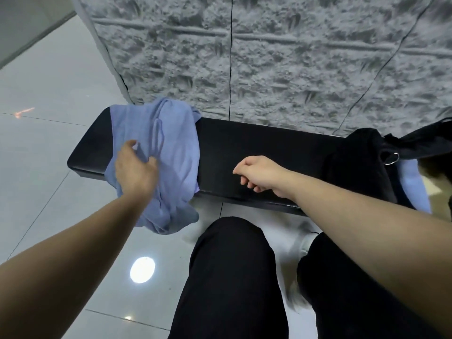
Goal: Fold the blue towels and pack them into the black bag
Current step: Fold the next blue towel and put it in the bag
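Note:
A crumpled heap of blue towels [171,152] lies on the left end of a black bench [256,152] and hangs over its front edge. My left hand [135,167] lies on the heap, fingers spread and reaching into the cloth without closing on it. My right hand [259,173] hovers over the bare middle of the bench, fingers loosely curled, holding nothing. The black bag [359,162] sits on the right end of the bench, its strap and metal ring [391,157] trailing right. A strip of blue towel [413,184] shows beside and behind the bag.
A grey textured wall panel [269,57] rises right behind the bench. Glossy pale floor tiles [49,155] spread to the left and below. My legs in black trousers [232,277] are close to the bench's front edge.

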{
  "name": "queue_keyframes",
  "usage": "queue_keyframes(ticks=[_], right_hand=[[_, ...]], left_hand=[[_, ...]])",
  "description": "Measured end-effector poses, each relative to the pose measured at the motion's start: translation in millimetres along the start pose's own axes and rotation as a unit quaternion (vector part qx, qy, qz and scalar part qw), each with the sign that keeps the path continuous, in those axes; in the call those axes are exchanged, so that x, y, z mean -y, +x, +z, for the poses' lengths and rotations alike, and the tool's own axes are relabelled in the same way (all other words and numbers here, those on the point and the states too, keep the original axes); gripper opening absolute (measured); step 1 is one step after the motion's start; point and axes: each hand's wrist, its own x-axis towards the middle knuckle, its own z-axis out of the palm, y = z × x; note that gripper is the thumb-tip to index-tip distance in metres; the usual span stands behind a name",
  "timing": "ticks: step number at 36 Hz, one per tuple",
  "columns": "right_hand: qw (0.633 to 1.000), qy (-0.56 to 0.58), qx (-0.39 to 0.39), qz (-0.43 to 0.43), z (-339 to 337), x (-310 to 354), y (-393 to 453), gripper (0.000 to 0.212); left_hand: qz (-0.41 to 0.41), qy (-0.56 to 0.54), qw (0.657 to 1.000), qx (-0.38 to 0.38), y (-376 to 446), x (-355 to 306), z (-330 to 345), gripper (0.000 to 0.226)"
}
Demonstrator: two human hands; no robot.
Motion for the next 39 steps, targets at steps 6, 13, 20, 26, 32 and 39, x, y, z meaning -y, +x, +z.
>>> queue_keyframes(ticks=[6, 13, 20, 26, 32, 39], right_hand=[[1.000, 0.003, 0.001, 0.000, 2.7, -0.1, -4.2, 0.015], [1.000, 0.010, -0.003, -0.011, -3.9, -0.3, -15.2, 0.017], [0.998, 0.049, -0.011, -0.042, -12.1, -5.2, -23.0, 0.015], [0.984, 0.171, -0.028, -0.032, -15.2, -25.4, -19.1, 0.019], [0.954, 0.294, -0.058, -0.018, -33.2, -40.3, -7.7, 0.047], [0.903, 0.419, -0.093, -0.002, -68.1, -53.1, 2.4, 0.061]], left_hand=[[0.023, -0.038, 0.999, 0.003, 1.3, -8.1, -7.9, 0.034], [0.108, -0.096, 0.989, 0.027, -15.7, -34.6, -1.6, 0.025], [0.104, -0.188, 0.973, 0.082, -38.1, -81.3, 22.1, 0.012], [0.076, -0.293, 0.945, 0.122, -71.1, -126.7, 58.8, 0.017], [0.022, -0.333, 0.922, 0.194, -101.8, -160.9, 94.4, 0.019], [-0.005, -0.289, 0.897, 0.333, -128.6, -178.1, 124.8, 0.030]])
